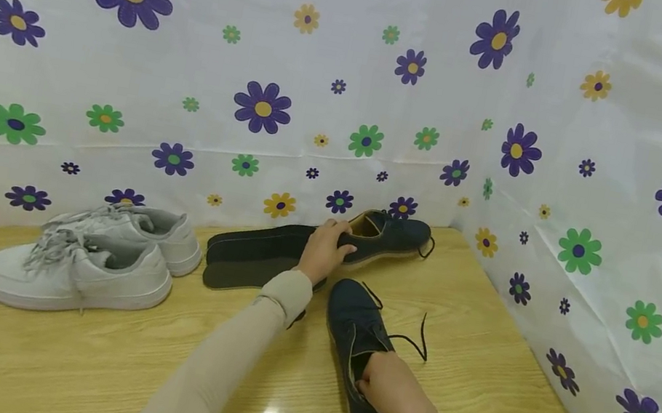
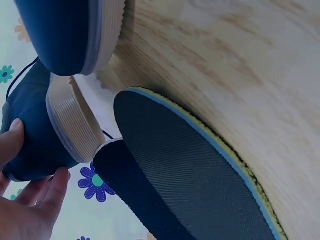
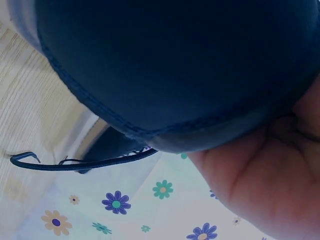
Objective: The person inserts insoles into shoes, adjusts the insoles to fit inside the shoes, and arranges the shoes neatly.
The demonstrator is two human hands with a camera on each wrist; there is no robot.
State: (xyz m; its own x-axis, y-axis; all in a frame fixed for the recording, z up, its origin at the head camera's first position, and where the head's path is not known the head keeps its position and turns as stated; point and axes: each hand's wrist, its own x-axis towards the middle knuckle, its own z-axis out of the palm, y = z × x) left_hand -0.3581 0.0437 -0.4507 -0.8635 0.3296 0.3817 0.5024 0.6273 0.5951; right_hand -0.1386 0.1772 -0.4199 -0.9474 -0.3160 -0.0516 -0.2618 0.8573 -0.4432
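Thumb on one side and fingers on the other, the left hand [image 1: 326,246] grips the far dark shoe [image 1: 408,236] at its heel. That shoe lies at the back of the table [image 1: 232,388], its toe pointing right, away from the grip, and its opening just beyond the fingers. The right hand [image 1: 400,396] reaches over the side of the near dark shoe [image 1: 350,317], with its fingers going down into the opening; the shoe hides their tips, so whether they hold anything inside cannot be told. The near shoe sits with its toe pointing away from the person and its heel below the hand, while a loose lace [image 1: 413,345] trails on the table to its right. Two insoles, a black one [image 1: 261,244] and a grey one [image 1: 253,272], lie side by side just left of the left hand, and the left wrist view shows a blue and yellow edge on the grey one. Farther left stand two white shoes [image 1: 73,275]. A flowered curtain [image 1: 332,52] hangs behind
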